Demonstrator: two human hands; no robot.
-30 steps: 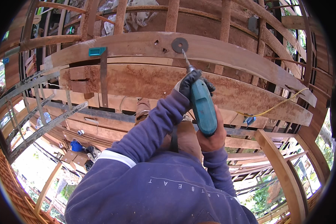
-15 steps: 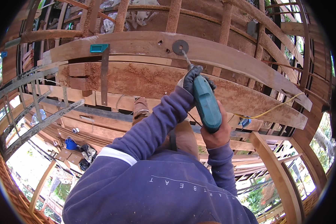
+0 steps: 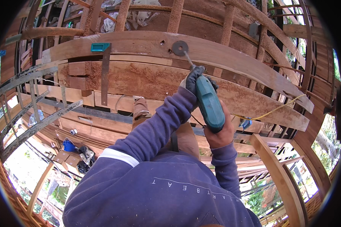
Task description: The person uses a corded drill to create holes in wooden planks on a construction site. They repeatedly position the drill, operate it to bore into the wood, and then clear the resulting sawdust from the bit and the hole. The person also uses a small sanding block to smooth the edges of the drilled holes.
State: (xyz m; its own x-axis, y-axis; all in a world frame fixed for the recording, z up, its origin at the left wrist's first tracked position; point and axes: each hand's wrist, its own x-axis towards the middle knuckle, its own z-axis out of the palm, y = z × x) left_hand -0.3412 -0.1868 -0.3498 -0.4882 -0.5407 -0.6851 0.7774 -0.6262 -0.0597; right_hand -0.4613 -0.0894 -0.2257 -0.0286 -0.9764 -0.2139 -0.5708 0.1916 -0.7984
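I hold a teal power drill (image 3: 210, 106) at an angle over the wooden beams. At its front end, my left hand (image 3: 195, 78), in a dark glove, is closed around the body just behind the chuck. My right hand (image 3: 219, 132) wraps the rear part from the right side; its grip is partly hidden under the drill. The spiral drill bit (image 3: 188, 58) points away from me, its tip at the lower right edge of a dark round disc (image 3: 180, 48) with a centre hole. That disc lies on a long curved plank (image 3: 136, 45); whether the bit touches it I cannot tell.
A try square (image 3: 105, 75) with a teal stock lies across the plank and a sawdust-covered beam (image 3: 140, 81). A yellow cord (image 3: 269, 115) crosses the beam at right. Metal ladder-like framing (image 3: 38, 125) stands at left. A blue bucket (image 3: 68, 145) and cardboard boxes (image 3: 66, 159) sit lower left.
The view has shifted slightly, so the planks and disc sit a little further left. Both hands keep their hold on the drill, which is nearly in the same place.
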